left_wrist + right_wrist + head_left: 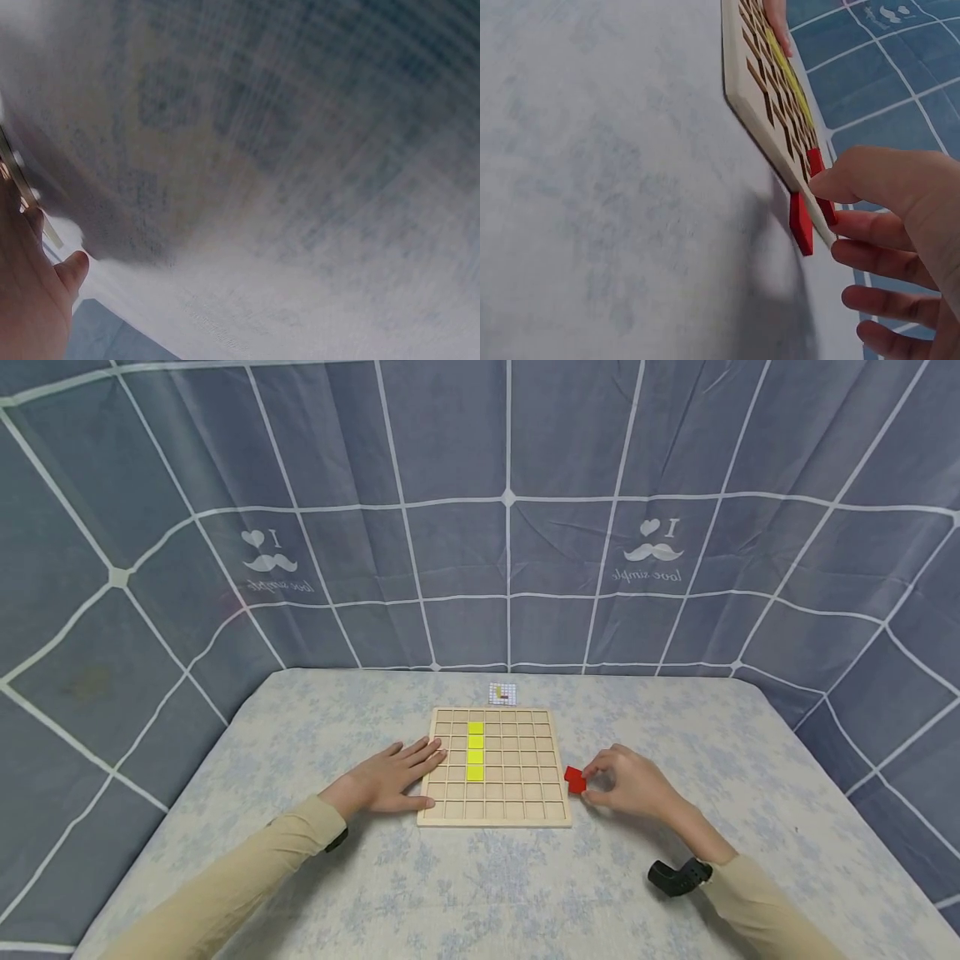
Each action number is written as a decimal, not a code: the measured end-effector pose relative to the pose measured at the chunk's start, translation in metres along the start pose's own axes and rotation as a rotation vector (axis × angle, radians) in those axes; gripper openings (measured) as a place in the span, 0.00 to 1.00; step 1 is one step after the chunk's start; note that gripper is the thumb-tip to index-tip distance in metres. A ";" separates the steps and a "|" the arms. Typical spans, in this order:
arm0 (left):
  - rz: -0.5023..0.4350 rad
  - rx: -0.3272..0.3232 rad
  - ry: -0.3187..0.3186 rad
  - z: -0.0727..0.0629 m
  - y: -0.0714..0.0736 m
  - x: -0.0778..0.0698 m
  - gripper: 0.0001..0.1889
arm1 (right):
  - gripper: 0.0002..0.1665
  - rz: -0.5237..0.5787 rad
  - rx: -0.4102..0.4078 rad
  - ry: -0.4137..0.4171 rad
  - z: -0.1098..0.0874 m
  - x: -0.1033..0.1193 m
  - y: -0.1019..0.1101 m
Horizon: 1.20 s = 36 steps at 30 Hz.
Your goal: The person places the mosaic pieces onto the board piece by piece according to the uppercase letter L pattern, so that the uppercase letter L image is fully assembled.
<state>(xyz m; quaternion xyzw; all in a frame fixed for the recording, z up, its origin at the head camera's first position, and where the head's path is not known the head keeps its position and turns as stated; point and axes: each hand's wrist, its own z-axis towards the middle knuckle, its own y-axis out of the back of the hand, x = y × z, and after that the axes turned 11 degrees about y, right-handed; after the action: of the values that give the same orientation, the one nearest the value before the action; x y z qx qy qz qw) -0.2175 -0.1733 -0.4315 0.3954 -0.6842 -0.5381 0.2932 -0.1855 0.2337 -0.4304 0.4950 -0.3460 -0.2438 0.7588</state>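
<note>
A square wooden grid board [517, 820] lies on the table. Four-sided yellow tiles [476, 749] form one column in its cells, left of the middle. My left hand [390, 779] lies with fingers spread, its fingertips and thumb on the board's left edge; the left wrist view shows only part of it. Just off the board's right edge, my right hand [630, 783] pinches a red square tile [827, 212] between thumb and index finger. A second red tile [801, 225] is close by, next to the board's edge. In the head view the two red tiles overlap.
Behind the board's far edge lies a small printed grid card [502, 694]. A patterned cloth covers the table [495, 893]. Grey-blue curtains [457, 552] close off the back and sides. A black wrist device [678, 877] is on the right forearm.
</note>
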 end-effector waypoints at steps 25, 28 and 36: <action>0.023 0.016 -0.016 0.002 0.000 0.000 0.43 | 0.11 0.199 0.024 0.070 0.080 0.033 -0.037; 0.028 0.011 -0.016 0.003 0.000 0.000 0.43 | 0.11 0.188 0.036 0.067 0.087 0.036 -0.042; 0.034 0.006 -0.007 0.001 0.000 0.000 0.43 | 0.12 0.171 0.069 0.078 0.097 0.045 -0.048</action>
<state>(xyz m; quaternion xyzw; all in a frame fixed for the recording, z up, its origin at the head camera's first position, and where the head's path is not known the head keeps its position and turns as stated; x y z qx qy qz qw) -0.2185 -0.1724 -0.4316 0.3829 -0.6933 -0.5324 0.2987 -0.2321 0.1267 -0.4355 0.4986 -0.3652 -0.1467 0.7724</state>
